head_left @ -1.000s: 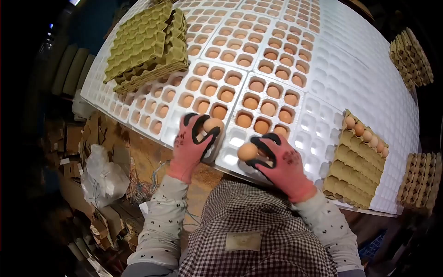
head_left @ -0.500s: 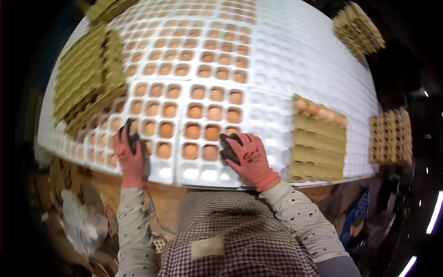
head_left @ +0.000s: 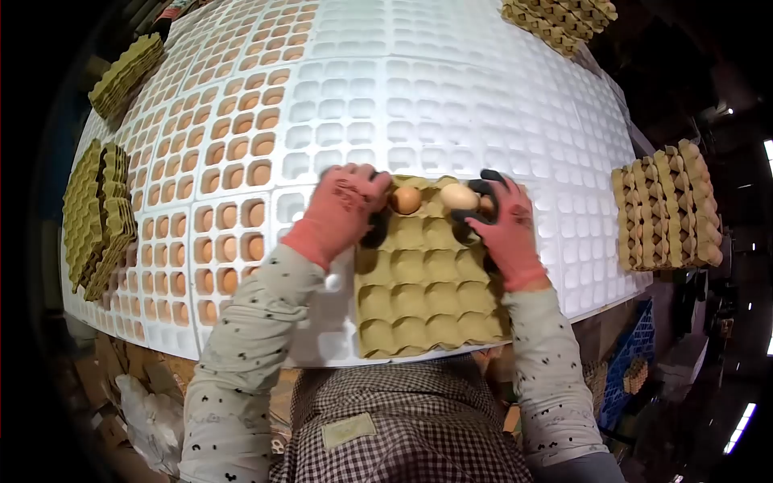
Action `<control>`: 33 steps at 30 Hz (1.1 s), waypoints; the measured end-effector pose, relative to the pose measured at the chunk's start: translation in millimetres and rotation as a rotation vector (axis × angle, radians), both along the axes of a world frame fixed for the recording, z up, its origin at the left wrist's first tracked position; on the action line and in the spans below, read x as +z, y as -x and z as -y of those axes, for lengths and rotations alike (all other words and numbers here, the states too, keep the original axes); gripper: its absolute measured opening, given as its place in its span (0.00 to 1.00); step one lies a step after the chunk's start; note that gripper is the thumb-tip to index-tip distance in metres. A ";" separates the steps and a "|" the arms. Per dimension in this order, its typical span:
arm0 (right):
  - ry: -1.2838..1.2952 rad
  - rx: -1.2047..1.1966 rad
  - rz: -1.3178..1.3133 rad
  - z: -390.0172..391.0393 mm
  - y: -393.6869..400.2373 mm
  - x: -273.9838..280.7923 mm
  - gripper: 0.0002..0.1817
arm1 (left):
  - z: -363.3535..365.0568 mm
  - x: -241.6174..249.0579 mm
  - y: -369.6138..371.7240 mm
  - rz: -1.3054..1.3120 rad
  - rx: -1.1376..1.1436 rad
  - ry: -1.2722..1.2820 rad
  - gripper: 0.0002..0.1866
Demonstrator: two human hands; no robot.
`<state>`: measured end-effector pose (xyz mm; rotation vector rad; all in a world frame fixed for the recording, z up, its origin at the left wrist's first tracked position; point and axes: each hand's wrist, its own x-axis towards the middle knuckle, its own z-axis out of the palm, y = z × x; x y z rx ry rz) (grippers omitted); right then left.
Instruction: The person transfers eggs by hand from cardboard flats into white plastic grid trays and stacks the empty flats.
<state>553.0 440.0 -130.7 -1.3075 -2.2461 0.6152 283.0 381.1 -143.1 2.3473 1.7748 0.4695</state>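
A pulp egg tray [head_left: 435,299] lies on the white foam trays in front of me, with brown eggs only along its far row. My left hand [head_left: 340,211], in a pink glove with dark fingertips, is curled at the tray's far left corner, beside a brown egg [head_left: 406,200]. What its fingers close on is hidden. At the far right corner, my right hand [head_left: 509,229], gloved alike, has thumb and fingers closed around an egg [head_left: 486,206]. A paler egg [head_left: 459,197] sits just left of those fingers.
White foam trays [head_left: 338,113] cover the table, those on the left holding many brown eggs [head_left: 233,175]. Stacked pulp trays stand at the left [head_left: 97,217], far left [head_left: 126,74], far right [head_left: 560,22] and right [head_left: 667,208]; the right stack holds eggs.
My view has turned right. Both hands have moved from the egg-filled foam cells to the far row of the pulp tray, and my right hand has closed around an egg.
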 end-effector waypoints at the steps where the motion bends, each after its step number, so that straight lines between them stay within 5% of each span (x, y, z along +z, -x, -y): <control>1: 0.319 -0.040 -0.421 -3.4 -28.0 -5.5 0.27 | -2.3 8.7 7.8 0.094 -0.010 0.065 0.31; 3: 0.661 -0.090 -0.875 0.6 -69.9 19.3 0.28 | 7.7 8.3 6.1 0.929 0.182 0.102 0.19; 5: 0.647 -0.174 -0.971 -5.2 -92.5 30.7 0.26 | -2.5 5.6 20.6 1.379 0.227 0.252 0.22; 6: 0.691 -0.194 -0.799 -16.5 -103.5 30.0 0.25 | -7.2 12.3 11.5 1.428 0.269 0.279 0.23; 8: 0.564 -0.176 -0.308 -34.5 -99.9 36.1 0.25 | -12.6 8.7 -10.7 0.594 0.165 0.205 0.28; 9: 0.191 -0.007 0.072 -39.2 -97.8 29.8 0.28 | -13.2 28.1 -35.9 0.096 0.081 0.167 0.29; 10: 0.091 0.008 0.235 -40.4 -95.5 19.5 0.29 | -14.4 25.6 -47.7 -0.061 0.085 0.178 0.33; 12: 0.001 0.040 0.453 -47.7 -92.8 7.8 0.30 | -13.8 24.9 -47.8 0.068 0.108 0.153 0.33; 17: -0.090 0.063 0.312 -31.0 -73.9 13.2 0.32 | -27.2 40.2 -74.3 0.242 0.090 0.087 0.26; 19: -0.147 0.058 0.398 -23.0 -56.5 15.1 0.33 | -42.3 35.4 -95.5 0.042 -0.045 -0.017 0.21; 23: -0.076 -0.072 0.660 -11.3 -29.9 17.2 0.37 | -58.9 37.2 -127.6 -0.476 -0.104 0.278 0.28; 26: -0.072 -0.129 0.292 -17.4 -53.8 -10.1 0.32 | -31.7 12.0 -91.7 0.430 0.111 0.044 0.36; 29: -0.039 -0.163 -0.061 8.1 -47.9 -2.9 0.32 | 28.9 9.7 -44.8 1.333 -0.027 0.361 0.41; 33: 0.295 0.018 -0.302 90.4 22.3 33.0 0.30 | 170.5 8.4 16.3 1.408 0.139 0.407 0.40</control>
